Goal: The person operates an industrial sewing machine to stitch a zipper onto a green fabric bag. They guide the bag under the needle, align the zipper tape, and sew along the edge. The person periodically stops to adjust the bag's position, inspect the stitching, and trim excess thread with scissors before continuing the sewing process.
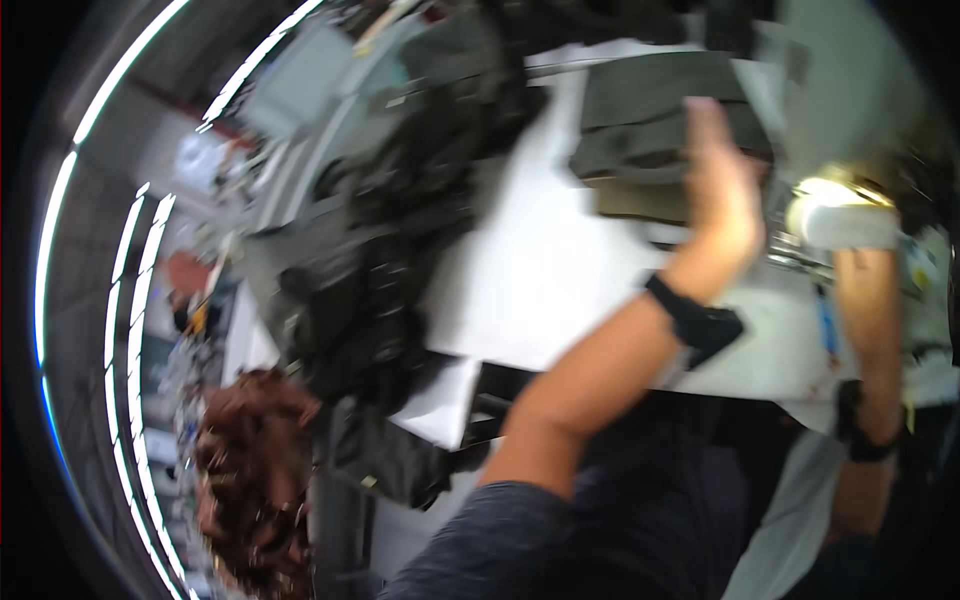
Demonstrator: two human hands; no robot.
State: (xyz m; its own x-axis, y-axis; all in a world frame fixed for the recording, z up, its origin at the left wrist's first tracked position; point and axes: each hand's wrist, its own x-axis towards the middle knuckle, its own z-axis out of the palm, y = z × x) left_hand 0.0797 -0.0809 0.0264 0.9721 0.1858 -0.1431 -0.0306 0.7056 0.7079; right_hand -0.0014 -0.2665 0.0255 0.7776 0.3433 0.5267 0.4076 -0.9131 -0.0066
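My left hand (722, 190) reaches over the white worktable (560, 270), fingers stretched out and blurred by motion. It lies over the right side of a dark grey-green fabric piece (640, 120), which has seams across it and looks flat or folded. Whether the palm presses on the cloth is unclear. My right forearm (868, 320) runs up to the pale sewing machine (850, 75) at the right. A bright light and a white rounded shape (850, 225) sit at that wrist, and the right hand's fingers cannot be made out. Both wrists wear black bands.
A long heap of dark garments (385, 220) runs along the table's left side. Reddish-brown fabric (258, 470) hangs in a bundle at lower left. Small metal machine parts (790, 250) and a thin blue object (828, 322) are near the right arm. More dark cloth lies at the far edge.
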